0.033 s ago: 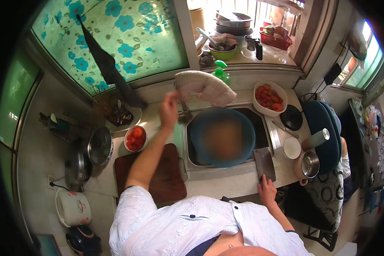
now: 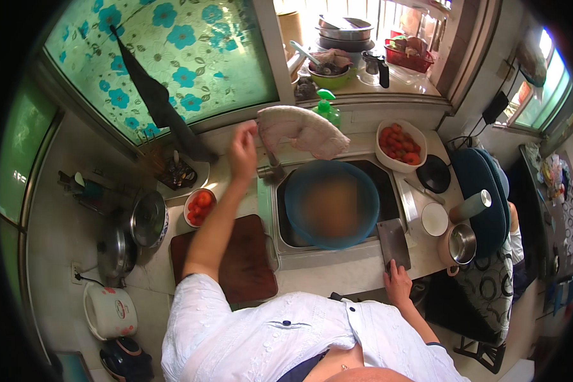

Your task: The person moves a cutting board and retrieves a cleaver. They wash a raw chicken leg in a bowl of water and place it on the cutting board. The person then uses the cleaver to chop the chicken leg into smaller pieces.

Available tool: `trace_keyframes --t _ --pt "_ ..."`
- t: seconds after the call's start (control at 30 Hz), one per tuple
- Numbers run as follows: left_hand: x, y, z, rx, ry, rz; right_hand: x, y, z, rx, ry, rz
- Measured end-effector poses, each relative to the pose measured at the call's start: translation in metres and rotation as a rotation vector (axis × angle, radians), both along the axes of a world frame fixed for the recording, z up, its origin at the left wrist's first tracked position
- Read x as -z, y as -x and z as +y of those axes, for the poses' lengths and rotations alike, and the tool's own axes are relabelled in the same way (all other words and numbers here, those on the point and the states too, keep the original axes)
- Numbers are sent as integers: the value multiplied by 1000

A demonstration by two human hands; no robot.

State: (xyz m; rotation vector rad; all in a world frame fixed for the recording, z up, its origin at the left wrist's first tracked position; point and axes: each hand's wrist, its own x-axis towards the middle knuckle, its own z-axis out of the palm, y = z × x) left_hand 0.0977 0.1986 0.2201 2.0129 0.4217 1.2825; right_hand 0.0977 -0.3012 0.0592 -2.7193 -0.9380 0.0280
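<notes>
Beside the left edge of a pale cloth [image 2: 305, 127] draped over the tap [image 2: 272, 170], my left hand [image 2: 242, 149] is raised with its fingers curled. Whether it grips anything cannot be seen. My right hand [image 2: 398, 281] is closed round the handle end of a cleaver [image 2: 395, 244]. Its wide grey blade lies flat across the counter and the sink's front right rim. Between my hands, a blue basin [image 2: 291, 207] sits in the steel sink [image 2: 388, 191]; its contents are blurred. My left forearm crosses above a dark brown cutting board [image 2: 242, 267].
A bowl of tomatoes [image 2: 200, 207] stands behind the board. At the sink's right are a white tub of red fruit [image 2: 401, 146], a black lid [image 2: 434, 174], a white bowl [image 2: 435, 219], a steel pot [image 2: 458, 244] and a flask [image 2: 474, 207]. A green pump bottle [image 2: 326, 111] stands behind.
My left hand has risen slightly and shifted left, beside the cloth. My right hand and the cleaver have stayed in place.
</notes>
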Motion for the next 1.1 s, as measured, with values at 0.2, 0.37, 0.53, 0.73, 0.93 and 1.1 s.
trace_keyframes --t 0.2,0.37,0.53,0.73,0.93,1.1 --pt "-78 -112 96 11 -8 109 3 -5 -8 -16 -86 26" --pt "-88 -196 114 -338 6 352 17 -7 -11 19 -116 83" --pt "-99 -211 85 -442 -72 414 23 -7 -13 40 -134 86" --pt "-104 -219 59 -401 -192 419 36 -7 -19 2 -168 60" --pt "-117 -240 7 -370 -207 512 48 -10 -33 -14 -178 51" --pt "-125 -253 -41 -361 -226 502 60 -12 -42 -47 -252 42"
